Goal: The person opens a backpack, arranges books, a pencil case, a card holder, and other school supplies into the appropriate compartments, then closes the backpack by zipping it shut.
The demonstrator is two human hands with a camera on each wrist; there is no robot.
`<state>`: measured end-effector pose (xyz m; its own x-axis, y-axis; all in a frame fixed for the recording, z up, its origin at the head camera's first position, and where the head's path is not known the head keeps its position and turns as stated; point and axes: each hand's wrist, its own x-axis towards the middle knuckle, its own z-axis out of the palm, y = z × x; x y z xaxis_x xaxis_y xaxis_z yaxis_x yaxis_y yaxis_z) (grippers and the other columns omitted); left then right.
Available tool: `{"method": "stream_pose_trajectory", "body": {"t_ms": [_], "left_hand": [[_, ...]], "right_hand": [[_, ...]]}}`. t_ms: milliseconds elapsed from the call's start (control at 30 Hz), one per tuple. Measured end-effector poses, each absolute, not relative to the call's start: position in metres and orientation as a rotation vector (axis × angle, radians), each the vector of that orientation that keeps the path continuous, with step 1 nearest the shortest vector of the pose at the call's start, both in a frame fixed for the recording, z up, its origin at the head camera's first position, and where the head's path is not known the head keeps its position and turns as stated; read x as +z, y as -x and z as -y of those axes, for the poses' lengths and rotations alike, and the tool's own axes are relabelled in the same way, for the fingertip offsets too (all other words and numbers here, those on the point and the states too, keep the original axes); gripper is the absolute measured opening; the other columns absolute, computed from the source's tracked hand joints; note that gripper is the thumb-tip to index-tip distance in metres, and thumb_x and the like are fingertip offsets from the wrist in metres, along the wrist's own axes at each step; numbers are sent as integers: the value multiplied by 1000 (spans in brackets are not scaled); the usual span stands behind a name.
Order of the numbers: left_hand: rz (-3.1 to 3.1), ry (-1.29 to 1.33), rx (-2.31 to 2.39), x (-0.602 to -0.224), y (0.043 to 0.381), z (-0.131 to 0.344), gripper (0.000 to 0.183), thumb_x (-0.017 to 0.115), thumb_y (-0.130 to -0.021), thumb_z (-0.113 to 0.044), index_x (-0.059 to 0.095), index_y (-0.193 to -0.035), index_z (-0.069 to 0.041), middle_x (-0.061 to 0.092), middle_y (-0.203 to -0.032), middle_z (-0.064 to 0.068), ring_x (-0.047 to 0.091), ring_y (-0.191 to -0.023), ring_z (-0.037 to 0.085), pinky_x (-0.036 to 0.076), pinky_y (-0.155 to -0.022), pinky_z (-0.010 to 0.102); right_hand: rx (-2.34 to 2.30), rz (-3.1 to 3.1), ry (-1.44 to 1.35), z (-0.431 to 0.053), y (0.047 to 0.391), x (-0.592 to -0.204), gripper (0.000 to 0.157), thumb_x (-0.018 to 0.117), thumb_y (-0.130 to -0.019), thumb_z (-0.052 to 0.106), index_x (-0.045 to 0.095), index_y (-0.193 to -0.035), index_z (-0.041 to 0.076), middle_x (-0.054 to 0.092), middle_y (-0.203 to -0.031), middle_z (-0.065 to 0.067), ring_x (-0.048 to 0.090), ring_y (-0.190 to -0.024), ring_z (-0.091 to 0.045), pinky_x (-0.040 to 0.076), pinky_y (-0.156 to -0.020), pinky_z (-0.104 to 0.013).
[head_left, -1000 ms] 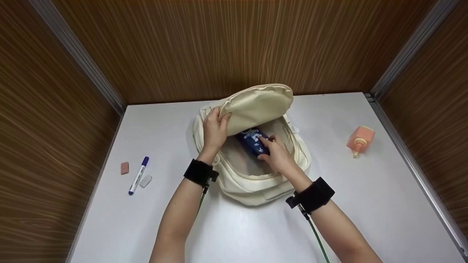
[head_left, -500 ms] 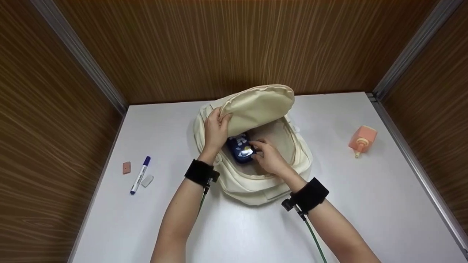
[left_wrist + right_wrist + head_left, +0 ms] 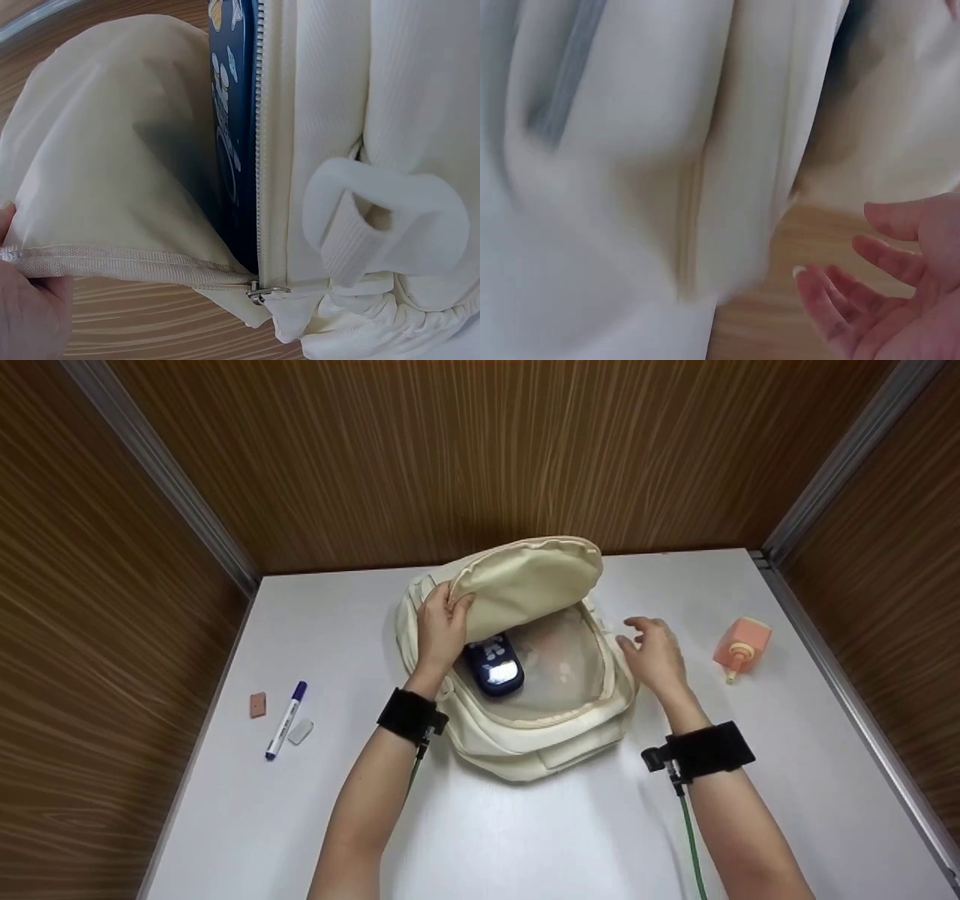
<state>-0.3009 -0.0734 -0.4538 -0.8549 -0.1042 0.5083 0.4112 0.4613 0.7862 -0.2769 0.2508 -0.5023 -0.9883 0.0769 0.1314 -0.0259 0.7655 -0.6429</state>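
Cream backpack (image 3: 517, 756), head view: lies on the white table (image 3: 562, 840), main opening facing up; cloth looks soft, likely light and apt to sag.
Flap (image 3: 529, 585), head view: raised over the far part of the opening; probably limp, best held along its edge.
Left hand (image 3: 442, 630), head view: thumb and fingers pinch the flap's left edge.
Blue case (image 3: 493, 666), head view: inside the backpack, at left, far end hidden by flap. Glossy shell, likely stiff, perhaps slippery; weight not tellable. Sensible hold: thumb and fingers across the long sides.
Right hand (image 3: 656, 656), head view: just right of the backpack, fingers parted and loosely bent, nothing held.
Pump bottle (image 3: 742, 646), head view: farther right, on the table.
Marker (image 3: 286, 720), head view: at left, between a reddish block (image 3: 258, 705) and a pale block (image 3: 301, 732).
Zip teeth (image 3: 259, 150), left wrist view: run alongside the case; flap edge in the grip.
Palm side, right wrist view: thumb well apart from curved fingers, no contact; bag blurred.
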Motion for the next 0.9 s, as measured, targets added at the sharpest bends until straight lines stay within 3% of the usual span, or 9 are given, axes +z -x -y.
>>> {"method": "stream_pose_trajectory", "body": {"t_ms": [167, 400, 533, 667, 733, 800, 900], "left_hand": [[2230, 251, -1380, -455, 301, 75, 18, 69, -92, -14, 66, -99, 2, 61, -84, 9, 53, -76, 19, 44, -69, 34], [2233, 252, -1384, -455, 301, 76, 18, 69, -92, -14, 66, -100, 2, 62, -85, 10, 53, -76, 19, 44, -70, 35], [2246, 250, -1374, -455, 301, 76, 18, 69, -93, -14, 66, -100, 2, 60, -84, 9, 51, -75, 19, 43, -68, 35], [2259, 255, -1346, -455, 301, 76, 17, 69, -92, -15, 67, -98, 1, 60, -83, 8, 50, -74, 18, 43, -67, 34], [2264, 257, -1340, -456, 302, 76, 17, 69, -92, -15, 67, -98, 1, 60, -82, 8, 50, -73, 17, 43, -67, 34], [2266, 259, -1340, -456, 302, 76, 17, 69, -92, -15, 67, -98, 0, 60, -82, 7, 50, -73, 17, 42, -66, 34], [2268, 261, -1340, -457, 303, 76, 17, 69, -92, -16, 67, -98, 0, 60, -82, 7, 50, -74, 17, 43, -67, 34]], "right_hand": [[784, 2826, 362, -298, 284, -504, 49, 59, -97, 20, 49, -139, -1, 42, -135, -35, 46, -116, -54, 41, -88, -64], [751, 2923, 671, -355, 288, -512, 73, 52, -99, 29, 14, -155, 1, 12, -144, -45, 29, -122, -64, 40, -86, -69], [836, 2976, 734, -376, 286, -521, 79, 48, -100, 32, -1, -156, 4, -8, -149, -41, 22, -125, -68, 35, -92, -72], [906, 3012, 719, -386, 282, -528, 79, 45, -101, 33, -5, -155, 3, -22, -151, -36, 18, -125, -71, 34, -94, -72], [897, 3008, 717, -389, 282, -530, 75, 44, -102, 32, 1, -155, 1, -13, -151, -39, 24, -123, -70, 37, -92, -70], [848, 2988, 740, -390, 282, -531, 69, 45, -102, 32, 12, -154, -1, 9, -147, -43, 34, -120, -66, 41, -90, -67], [758, 2907, 782, -391, 283, -534, 60, 48, -102, 32, 32, -148, -3, 42, -127, -43, 48, -110, -60, 46, -84, -64]]}}
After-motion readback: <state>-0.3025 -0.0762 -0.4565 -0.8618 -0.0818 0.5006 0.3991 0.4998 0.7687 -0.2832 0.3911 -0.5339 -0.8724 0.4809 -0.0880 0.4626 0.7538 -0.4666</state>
